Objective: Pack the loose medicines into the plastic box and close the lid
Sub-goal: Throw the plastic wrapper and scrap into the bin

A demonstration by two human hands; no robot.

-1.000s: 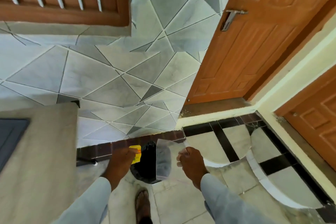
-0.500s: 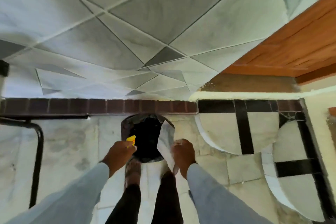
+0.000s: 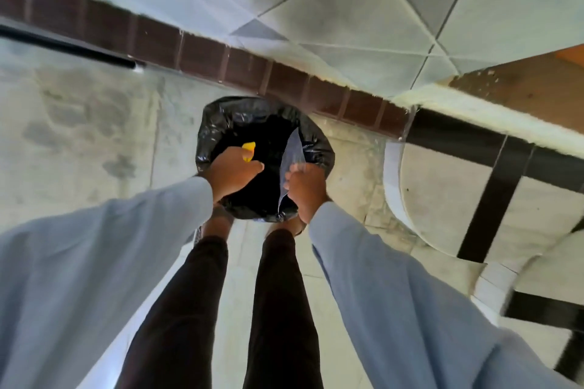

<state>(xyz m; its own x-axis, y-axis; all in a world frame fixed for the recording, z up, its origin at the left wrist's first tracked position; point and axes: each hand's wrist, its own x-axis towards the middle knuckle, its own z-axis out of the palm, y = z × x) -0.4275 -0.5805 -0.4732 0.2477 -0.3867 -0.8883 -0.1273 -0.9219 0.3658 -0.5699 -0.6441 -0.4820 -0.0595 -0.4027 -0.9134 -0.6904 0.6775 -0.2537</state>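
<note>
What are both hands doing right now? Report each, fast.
Left hand: closed on a small yellow item.
Right hand: closed on a clear plastic sheet, above the black-lined bin.

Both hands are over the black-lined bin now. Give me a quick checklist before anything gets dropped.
1. Left hand grips the yellow item: ok.
2. Right hand pinches the clear plastic sheet: ok.
3. Both items hang over the opening of the bin: ok.
4. Black liner spread open around the rim: ok.
5. Yellow item is waste, not medicine: cannot tell, mostly hidden in the hand.
6. Plastic box and loose medicines in view: not ok, neither shows.
</note>
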